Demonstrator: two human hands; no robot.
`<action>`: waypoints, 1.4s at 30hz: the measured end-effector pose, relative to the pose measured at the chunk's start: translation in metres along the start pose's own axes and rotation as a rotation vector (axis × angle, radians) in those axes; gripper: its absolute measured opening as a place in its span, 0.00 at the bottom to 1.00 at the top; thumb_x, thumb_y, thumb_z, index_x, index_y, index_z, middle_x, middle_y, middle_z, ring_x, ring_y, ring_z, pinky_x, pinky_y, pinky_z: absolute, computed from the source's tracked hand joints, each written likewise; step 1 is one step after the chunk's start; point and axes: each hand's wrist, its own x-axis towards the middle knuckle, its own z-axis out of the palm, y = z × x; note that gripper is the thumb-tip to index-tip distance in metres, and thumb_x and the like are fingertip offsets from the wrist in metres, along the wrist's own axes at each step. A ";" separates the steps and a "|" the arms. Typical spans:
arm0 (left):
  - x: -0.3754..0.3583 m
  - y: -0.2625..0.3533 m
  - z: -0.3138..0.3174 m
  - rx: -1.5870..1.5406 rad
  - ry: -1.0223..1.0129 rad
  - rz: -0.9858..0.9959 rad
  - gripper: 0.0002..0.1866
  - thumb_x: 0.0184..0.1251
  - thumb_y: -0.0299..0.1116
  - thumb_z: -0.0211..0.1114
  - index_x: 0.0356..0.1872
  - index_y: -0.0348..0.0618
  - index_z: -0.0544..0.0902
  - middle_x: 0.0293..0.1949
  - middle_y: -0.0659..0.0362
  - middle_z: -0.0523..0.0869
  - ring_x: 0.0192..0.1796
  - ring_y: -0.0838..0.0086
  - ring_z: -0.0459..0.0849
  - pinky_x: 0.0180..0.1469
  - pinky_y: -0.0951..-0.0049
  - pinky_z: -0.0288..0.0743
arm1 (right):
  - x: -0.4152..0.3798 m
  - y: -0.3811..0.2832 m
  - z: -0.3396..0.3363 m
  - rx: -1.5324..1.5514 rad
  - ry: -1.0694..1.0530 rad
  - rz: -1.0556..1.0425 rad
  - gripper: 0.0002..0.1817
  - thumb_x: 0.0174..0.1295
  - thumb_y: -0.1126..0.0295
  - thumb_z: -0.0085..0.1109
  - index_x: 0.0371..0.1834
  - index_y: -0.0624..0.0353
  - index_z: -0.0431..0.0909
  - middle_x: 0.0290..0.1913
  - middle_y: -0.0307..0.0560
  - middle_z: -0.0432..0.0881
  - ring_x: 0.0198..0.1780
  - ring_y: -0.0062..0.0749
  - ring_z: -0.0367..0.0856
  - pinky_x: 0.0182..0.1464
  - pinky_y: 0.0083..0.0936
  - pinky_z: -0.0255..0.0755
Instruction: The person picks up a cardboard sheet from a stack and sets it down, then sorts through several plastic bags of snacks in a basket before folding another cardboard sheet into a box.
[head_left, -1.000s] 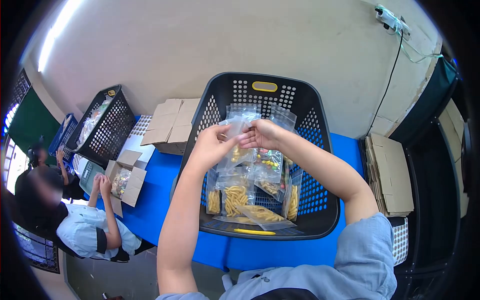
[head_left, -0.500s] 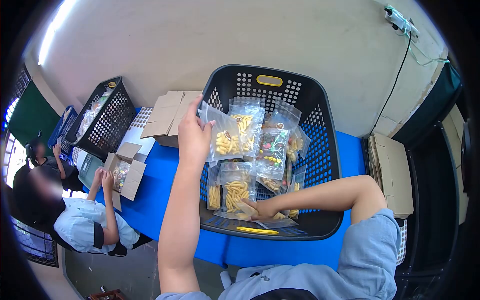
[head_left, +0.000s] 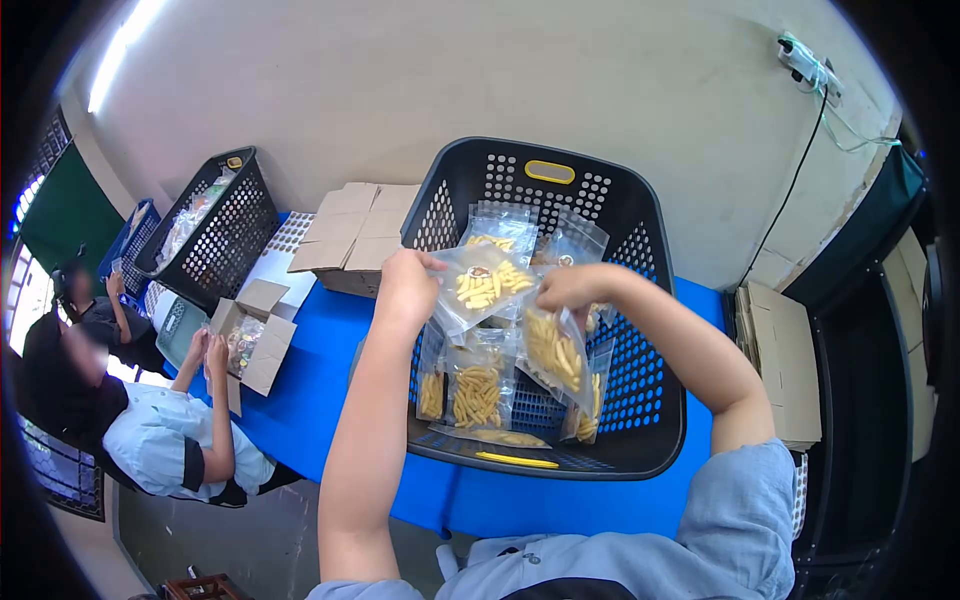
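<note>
A large black perforated basket stands in front of me with several clear zip bags of yellow finger-shaped snacks in it. My left hand, at its left rim, pinches the edge of a snack bag that has a round label. In my right hand, closed at its top, another snack bag hangs tilted over the basket's middle. Below, a filled bag leans upright and another bag lies flat near the front wall.
The basket rests on a blue-covered table. Left of it are a closed cardboard box, an open carton and another black basket. A co-worker handles things at the carton. Flattened cardboard stands at right.
My right hand has risen from the basket's front bottom with a snack bag. My left hand has moved right and slightly down, still holding its bag, which now lies more to the right.
</note>
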 end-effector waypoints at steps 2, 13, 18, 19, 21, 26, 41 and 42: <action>-0.002 0.004 -0.004 0.014 -0.003 0.011 0.12 0.48 0.20 0.70 0.37 0.40 0.88 0.39 0.45 0.86 0.43 0.62 0.86 0.50 0.69 0.77 | -0.013 0.000 -0.015 0.211 -0.033 -0.035 0.20 0.56 0.67 0.50 0.45 0.74 0.78 0.30 0.56 0.83 0.25 0.38 0.85 0.25 0.27 0.82; -0.002 0.012 0.006 -0.029 -0.041 0.227 0.08 0.52 0.26 0.69 0.36 0.40 0.89 0.32 0.49 0.88 0.35 0.68 0.87 0.43 0.70 0.78 | -0.022 0.018 -0.073 0.506 -0.043 -0.033 0.18 0.67 0.67 0.40 0.33 0.71 0.78 0.22 0.50 0.81 0.16 0.25 0.79 0.18 0.18 0.76; -0.008 0.044 0.003 -0.196 -0.170 0.159 0.26 0.64 0.53 0.62 0.34 0.34 0.87 0.29 0.45 0.87 0.37 0.63 0.88 0.44 0.69 0.77 | 0.024 0.010 -0.044 0.735 0.046 -0.083 0.18 0.66 0.67 0.39 0.42 0.73 0.74 0.29 0.55 0.82 0.25 0.32 0.84 0.27 0.21 0.81; -0.006 0.044 0.004 -0.195 -0.209 0.105 0.29 0.63 0.56 0.60 0.35 0.34 0.86 0.29 0.45 0.86 0.37 0.63 0.88 0.44 0.68 0.77 | 0.031 0.002 -0.039 0.849 0.076 -0.085 0.18 0.66 0.67 0.37 0.43 0.73 0.73 0.32 0.58 0.82 0.28 0.35 0.85 0.30 0.22 0.82; -0.001 0.025 0.016 -0.044 -0.105 0.239 0.23 0.63 0.49 0.63 0.36 0.33 0.86 0.29 0.43 0.86 0.37 0.60 0.87 0.44 0.66 0.77 | 0.043 -0.006 -0.034 0.971 0.104 -0.087 0.18 0.66 0.67 0.36 0.45 0.73 0.71 0.35 0.60 0.82 0.32 0.38 0.86 0.33 0.23 0.83; 0.005 0.009 0.005 -0.144 0.145 0.294 0.13 0.59 0.26 0.63 0.45 0.35 0.84 0.34 0.42 0.86 0.35 0.62 0.87 0.42 0.68 0.77 | 0.057 -0.019 -0.018 1.236 0.575 -0.383 0.17 0.66 0.66 0.34 0.41 0.69 0.72 0.36 0.65 0.80 0.39 0.42 0.85 0.36 0.29 0.82; 0.006 -0.001 -0.005 0.034 0.374 0.272 0.13 0.57 0.20 0.54 0.37 0.39 0.87 0.32 0.39 0.83 0.38 0.47 0.83 0.46 0.57 0.76 | 0.110 0.034 0.078 -0.482 -0.170 -0.153 0.31 0.51 0.60 0.69 0.57 0.62 0.73 0.48 0.60 0.81 0.52 0.50 0.79 0.54 0.48 0.72; 0.006 -0.002 -0.007 0.058 0.301 0.197 0.12 0.56 0.21 0.55 0.35 0.38 0.87 0.32 0.39 0.84 0.39 0.48 0.84 0.47 0.58 0.77 | 0.109 0.029 0.056 -0.341 -0.388 0.033 0.28 0.53 0.63 0.68 0.55 0.66 0.73 0.44 0.61 0.82 0.45 0.48 0.83 0.48 0.43 0.79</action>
